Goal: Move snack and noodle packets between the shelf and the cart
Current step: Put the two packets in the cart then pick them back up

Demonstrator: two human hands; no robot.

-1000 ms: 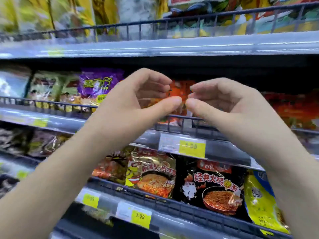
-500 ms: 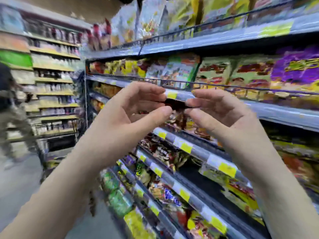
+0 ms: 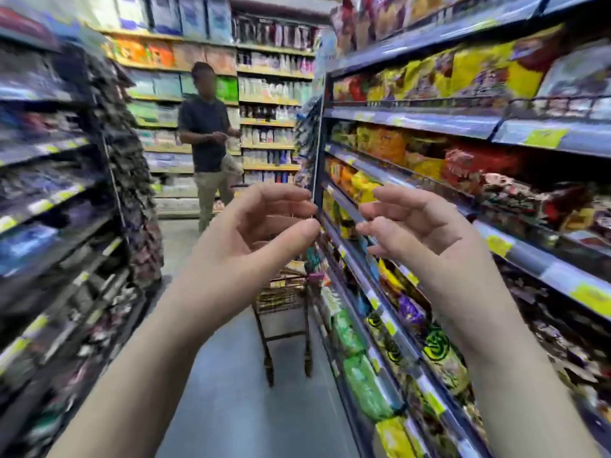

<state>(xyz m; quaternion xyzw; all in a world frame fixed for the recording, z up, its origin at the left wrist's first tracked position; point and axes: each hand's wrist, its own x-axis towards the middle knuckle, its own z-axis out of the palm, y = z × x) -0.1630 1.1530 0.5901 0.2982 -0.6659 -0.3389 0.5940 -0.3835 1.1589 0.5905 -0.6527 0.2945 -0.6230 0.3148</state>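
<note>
We are looking down a shop aisle, and the big shelf (image 3: pixel 463 123) fills our right side, its tiers running away from us and packed with snack and noodle packets (image 3: pixel 390 145) in yellow, orange, red and green, yellow price tags (image 3: pixel 497 245) along the front rails. On our left stands another shelf unit (image 3: pixel 49 180), dark and blurred, so we cannot tell its goods. At the far end a wall of shelving (image 3: pixel 271 100) closes the aisle, and a person in a dark shirt (image 3: pixel 206 140) stands before it, in the open floor (image 3: pixel 231 391) between the units. Down the middle, close against the right shelf, sits the cart (image 3: pixel 284 312), a wire basket on a dark frame; something lies in it, but our hands cover most of it. Now the hands: the left hand (image 3: pixel 241 252) is raised in front of us, fingers curled, thumb reaching toward the other hand, holding nothing. The right hand (image 3: pixel 426 236) mirrors it, loosely curled and empty, its fingertips just apart from the left thumb, touching no packet.
</note>
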